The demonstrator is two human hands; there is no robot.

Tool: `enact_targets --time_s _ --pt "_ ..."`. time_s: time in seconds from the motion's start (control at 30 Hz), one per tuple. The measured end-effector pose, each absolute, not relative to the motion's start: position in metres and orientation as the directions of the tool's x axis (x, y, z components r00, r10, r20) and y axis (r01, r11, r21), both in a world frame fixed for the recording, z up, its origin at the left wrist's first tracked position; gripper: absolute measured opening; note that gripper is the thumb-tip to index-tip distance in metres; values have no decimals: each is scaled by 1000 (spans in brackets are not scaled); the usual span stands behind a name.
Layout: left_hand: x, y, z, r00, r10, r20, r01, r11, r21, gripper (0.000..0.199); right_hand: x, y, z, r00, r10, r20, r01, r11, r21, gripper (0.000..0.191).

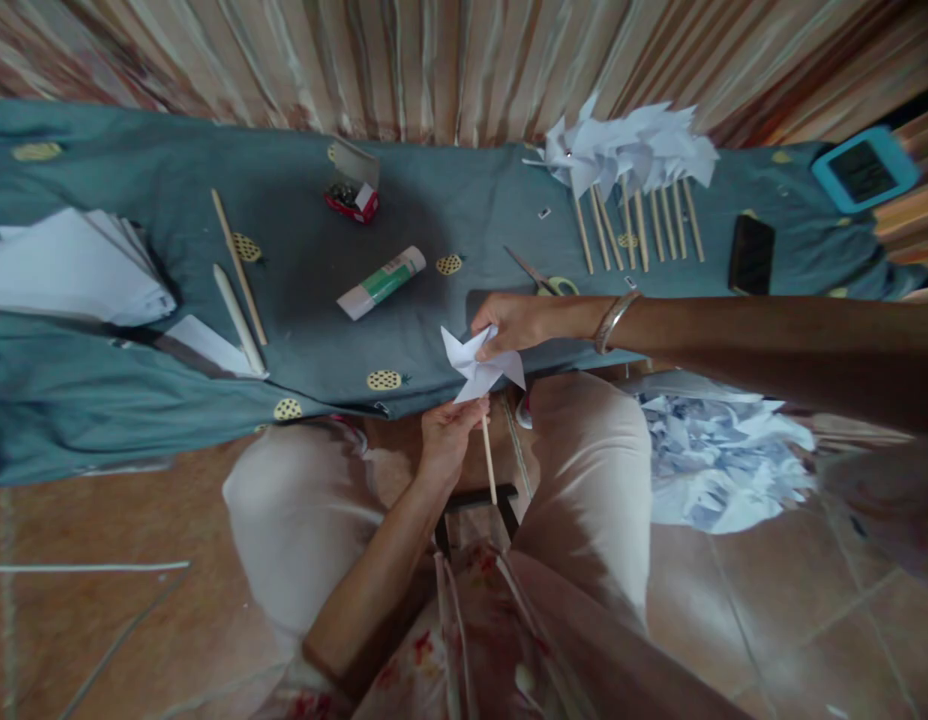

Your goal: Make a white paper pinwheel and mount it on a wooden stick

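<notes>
A white paper pinwheel [479, 372] on a thin wooden stick [489, 460] is held in front of me, above the near edge of the table. My left hand [450, 432] grips the stick just below the paper blades. Over the pinwheel's middle, my right hand [505, 325] pinches the paper between thumb and fingers, which partly hide the centre. Just beyond the right hand lie scissors [548, 284] with pale green handles. A glue stick [381, 284] with a green label rests to the left of the pinwheel.
Finished pinwheels [636, 150] lie in a row at the back right, near a phone [752, 254] and a blue-framed device [865, 170]. A small open red box [353, 198] of pins, paper sheets [74, 268] and a loose stick [239, 268] are on the cloth. A bag of paper pieces [723, 460] stands below right.
</notes>
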State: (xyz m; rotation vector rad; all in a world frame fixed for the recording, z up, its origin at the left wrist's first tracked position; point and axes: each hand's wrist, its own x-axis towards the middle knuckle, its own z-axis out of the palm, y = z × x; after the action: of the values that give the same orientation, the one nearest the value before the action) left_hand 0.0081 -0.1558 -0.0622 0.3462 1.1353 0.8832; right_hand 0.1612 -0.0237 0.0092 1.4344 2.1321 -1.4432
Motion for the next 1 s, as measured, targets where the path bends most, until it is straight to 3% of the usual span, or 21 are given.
enact_targets --time_s 0.3,1.0 --pt "11 -157 -63 150 743 -652 -459 636 620 30 169 -20 -7 -554 604 -572 753 72 -654 12" --pt "9 -159 -62 183 754 -631 -466 632 619 32 160 -23 7 -472 614 -633 823 49 -566 13"
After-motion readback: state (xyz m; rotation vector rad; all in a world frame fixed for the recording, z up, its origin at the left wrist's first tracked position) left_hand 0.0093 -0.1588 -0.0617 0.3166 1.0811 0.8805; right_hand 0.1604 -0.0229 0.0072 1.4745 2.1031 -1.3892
